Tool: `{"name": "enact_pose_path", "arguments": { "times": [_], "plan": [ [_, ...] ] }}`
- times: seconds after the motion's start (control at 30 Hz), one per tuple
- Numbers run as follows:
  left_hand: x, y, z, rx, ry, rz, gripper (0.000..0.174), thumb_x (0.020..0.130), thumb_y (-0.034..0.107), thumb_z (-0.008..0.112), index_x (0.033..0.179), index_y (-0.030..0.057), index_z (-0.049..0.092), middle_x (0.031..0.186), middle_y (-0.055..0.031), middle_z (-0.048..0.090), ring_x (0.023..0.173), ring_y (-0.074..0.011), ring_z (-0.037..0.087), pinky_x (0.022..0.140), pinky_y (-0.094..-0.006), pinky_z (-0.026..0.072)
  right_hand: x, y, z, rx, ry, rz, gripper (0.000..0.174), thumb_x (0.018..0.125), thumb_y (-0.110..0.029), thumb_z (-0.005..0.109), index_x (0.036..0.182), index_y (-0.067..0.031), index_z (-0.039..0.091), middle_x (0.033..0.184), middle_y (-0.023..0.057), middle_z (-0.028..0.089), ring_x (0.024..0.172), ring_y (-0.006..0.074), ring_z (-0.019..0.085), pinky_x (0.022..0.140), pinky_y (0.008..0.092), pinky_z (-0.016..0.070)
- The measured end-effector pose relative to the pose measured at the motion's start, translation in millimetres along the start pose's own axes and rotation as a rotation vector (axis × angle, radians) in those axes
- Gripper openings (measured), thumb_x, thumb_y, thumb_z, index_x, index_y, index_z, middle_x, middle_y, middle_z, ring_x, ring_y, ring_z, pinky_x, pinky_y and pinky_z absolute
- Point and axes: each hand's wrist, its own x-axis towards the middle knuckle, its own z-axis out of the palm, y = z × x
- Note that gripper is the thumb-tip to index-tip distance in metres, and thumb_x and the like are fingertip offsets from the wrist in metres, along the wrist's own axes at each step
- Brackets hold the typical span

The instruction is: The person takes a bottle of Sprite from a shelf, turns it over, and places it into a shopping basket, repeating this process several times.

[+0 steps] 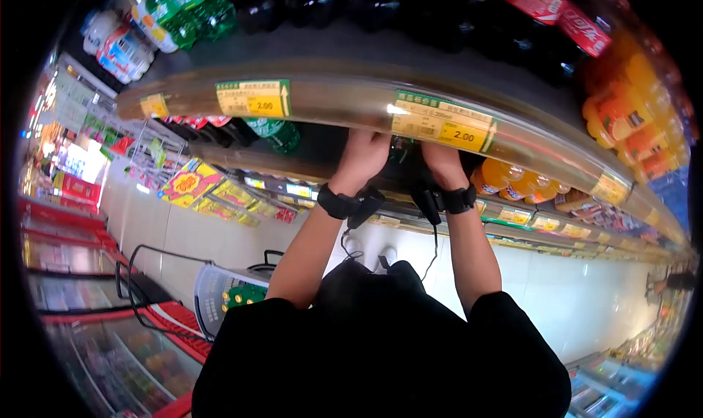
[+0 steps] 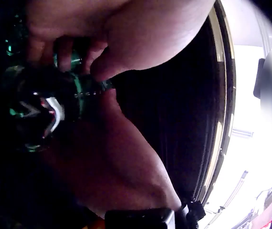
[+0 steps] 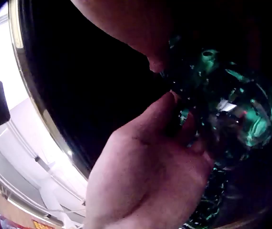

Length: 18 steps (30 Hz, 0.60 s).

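Observation:
In the head view, both hands reach in under the front rail of a shelf, with a dark green clear plastic bottle [image 1: 399, 150] partly visible between them. My left hand [image 2: 102, 36] comes from above in its wrist view, its fingers bent round the green bottle [image 2: 45, 107]. Opposite it, my right hand [image 3: 150, 174] curls its fingers against the side of the bottle [image 3: 245, 112]. The thumbs lie close together by the bottle's narrow end. Shadow and the shelf rail hide much of the grip; I cannot tell whether the hands share one bottle.
The shelf rail [image 1: 329, 103] with price tags crosses right above the wrists. Another green bottle [image 1: 277, 134] stands left of the hands, orange drink bottles [image 1: 512, 180] to the right. A grey basket [image 1: 209, 293] holding green bottles is on the left below. Cables hang from the wristbands.

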Motion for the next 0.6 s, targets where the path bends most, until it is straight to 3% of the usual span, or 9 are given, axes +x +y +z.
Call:
{"name": "enact_pose_path", "arguments": {
  "times": [0.07, 0.17, 0.2, 0.3, 0.33, 0.43, 0.6],
  "plan": [
    [-11.7, 22.7, -4.4, -0.042, 0.037, 0.011, 0.028, 0.093, 0.015, 0.061, 0.117, 0.0015, 0.058, 0.102, -0.0172, 0.064, 0.096, -0.0247, 0.062, 0.080, -0.0355, 0.0477, -12.2, -19.0, 0.7, 0.184, -0.011, 0.141, 0.028, 0.098, -0.020, 0.057, 0.120, -0.0032, 0.060, 0.117, 0.0079, 0.063, 0.102, 0.0166, 0.056, 0.083, 0.0297, 0.0459],
    [-23.1, 27.0, -13.2, -0.093, 0.044, 0.031, 0.030, 0.091, 0.011, 0.066, 0.118, 0.0022, 0.058, 0.102, -0.0142, 0.062, 0.091, -0.0189, 0.062, 0.076, -0.0304, 0.0507, -23.8, -37.1, 6.7, 0.340, 0.028, 0.224, 0.033, 0.096, -0.017, 0.059, 0.124, 0.0003, 0.057, 0.121, 0.0129, 0.063, 0.109, 0.0219, 0.059, 0.092, 0.0325, 0.0446],
    [-29.1, 30.9, -13.5, -0.137, 0.063, 0.018, 0.030, 0.091, 0.010, 0.066, 0.119, 0.0020, 0.057, 0.103, -0.0131, 0.061, 0.092, -0.0182, 0.062, 0.077, -0.0297, 0.0513, -27.8, -43.5, 7.2, 0.356, -0.001, 0.199, 0.036, 0.096, -0.020, 0.061, 0.126, -0.0001, 0.056, 0.122, 0.0126, 0.063, 0.110, 0.0200, 0.058, 0.094, 0.0311, 0.0434],
    [-49.6, 38.6, -23.9, -0.233, 0.064, -0.046, 0.037, 0.091, 0.009, 0.065, 0.126, 0.0007, 0.054, 0.115, -0.0095, 0.057, 0.098, -0.0153, 0.059, 0.083, -0.0275, 0.0530, -36.9, -55.3, 17.1, 0.437, -0.028, 0.028, 0.038, 0.095, -0.026, 0.064, 0.122, 0.0000, 0.057, 0.111, 0.0101, 0.064, 0.103, 0.0162, 0.058, 0.090, 0.0306, 0.0442],
    [-56.2, 43.2, -29.5, -0.238, 0.066, -0.048, 0.039, 0.091, 0.008, 0.065, 0.127, 0.0006, 0.054, 0.117, -0.0094, 0.057, 0.099, -0.0150, 0.058, 0.084, -0.0275, 0.0530, -39.7, -58.1, 15.6, 0.335, -0.091, 0.100, 0.036, 0.094, -0.031, 0.066, 0.113, -0.0009, 0.058, 0.096, 0.0052, 0.063, 0.088, 0.0119, 0.056, 0.080, 0.0273, 0.0447],
    [-80.5, 48.6, -45.2, -0.293, 0.077, -0.055, 0.044, 0.091, 0.008, 0.065, 0.132, 0.0018, 0.050, 0.122, -0.0086, 0.056, 0.104, -0.0149, 0.055, 0.087, -0.0281, 0.0530, -53.3, -60.4, 28.4, 0.304, -0.151, 0.104, 0.033, 0.093, -0.033, 0.066, 0.104, -0.0029, 0.057, 0.086, 0.0007, 0.059, 0.077, 0.0092, 0.051, 0.072, 0.0235, 0.0424],
    [-128.2, 39.6, -77.0, -0.306, 0.115, -0.068, 0.045, 0.091, 0.006, 0.064, 0.133, 0.0022, 0.049, 0.124, -0.0074, 0.054, 0.108, -0.0153, 0.052, 0.087, -0.0294, 0.0534, -88.9, -72.9, 55.7, 0.322, -0.231, 0.119, 0.030, 0.100, -0.036, 0.054, 0.098, -0.0063, 0.054, 0.083, -0.0008, 0.057, 0.075, 0.0052, 0.052, 0.061, 0.0220, 0.0453]
  ]
}}
